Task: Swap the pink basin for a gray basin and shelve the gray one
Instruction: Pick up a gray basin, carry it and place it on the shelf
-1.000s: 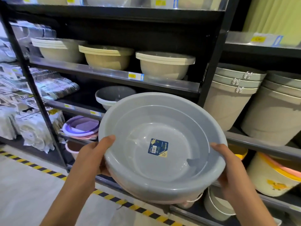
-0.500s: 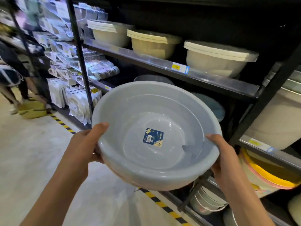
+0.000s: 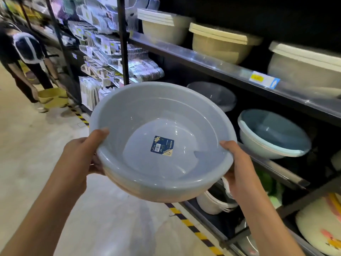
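holding the gray basin (image 3: 162, 143) by its rim, the left hand (image 3: 83, 154) and right hand (image 3: 238, 169) sit on opposite sides, each with a thumb hooked over the lip and the other fingers tucked out of sight beneath. the basin is in the air in front of the person, over the aisle floor, mouth up and tipped a little toward the camera, a dark blue label (image 3: 162, 145) stuck to its inside bottom. a paler edge shows under its near wall; whether that is a second basin nested below i cannot tell.

from the one head view, what matters is direction: the black shelving (image 3: 221, 65) lies ahead and to the right of the basin, so the right hand is the nearer one to it. on the middle tier, a dark gray basin (image 3: 214, 95) sits behind the held basin's far rim, and a blue basin stack (image 3: 273, 133) sits just right of it, near the right thumb. cream tubs (image 3: 221, 43) line the shelf above.

shelving, i judge, calls for a push forward and rightward, right side leading, keeping under the upper shelf's edge. no pink basin can be picked out for certain.
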`<state>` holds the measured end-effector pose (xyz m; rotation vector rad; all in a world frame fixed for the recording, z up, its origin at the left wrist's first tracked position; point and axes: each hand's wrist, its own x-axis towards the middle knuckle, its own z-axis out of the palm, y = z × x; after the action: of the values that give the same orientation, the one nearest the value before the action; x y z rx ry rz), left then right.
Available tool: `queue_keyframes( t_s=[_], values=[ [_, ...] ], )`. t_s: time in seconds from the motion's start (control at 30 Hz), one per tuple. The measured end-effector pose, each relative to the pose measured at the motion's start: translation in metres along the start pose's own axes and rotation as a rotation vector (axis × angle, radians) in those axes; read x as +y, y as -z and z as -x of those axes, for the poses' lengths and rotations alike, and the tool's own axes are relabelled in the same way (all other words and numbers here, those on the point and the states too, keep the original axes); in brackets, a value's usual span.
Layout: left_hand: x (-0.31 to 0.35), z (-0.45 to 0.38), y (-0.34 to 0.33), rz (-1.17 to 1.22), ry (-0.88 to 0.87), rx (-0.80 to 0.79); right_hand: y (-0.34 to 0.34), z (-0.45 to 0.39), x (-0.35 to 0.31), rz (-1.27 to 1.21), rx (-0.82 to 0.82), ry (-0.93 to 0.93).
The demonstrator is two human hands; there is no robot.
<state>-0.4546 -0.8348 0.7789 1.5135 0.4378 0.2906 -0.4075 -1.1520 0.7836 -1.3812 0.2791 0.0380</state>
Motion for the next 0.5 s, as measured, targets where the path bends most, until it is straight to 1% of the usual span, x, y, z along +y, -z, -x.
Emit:
queue_keyframes(
  t_s=[0.27, 0.5],
  values=[
    [-0.013, -0.084, -0.002, 0.004, 0.034, 0.0, -0.044, -0.073, 0.004, 0.0, -0.01, -0.006],
    [-0.017, -0.192, -0.025, -0.043, 0.038, 0.028, -0.089, -0.179, 0.017, -0.017, -0.038, -0.036]
  ],
)
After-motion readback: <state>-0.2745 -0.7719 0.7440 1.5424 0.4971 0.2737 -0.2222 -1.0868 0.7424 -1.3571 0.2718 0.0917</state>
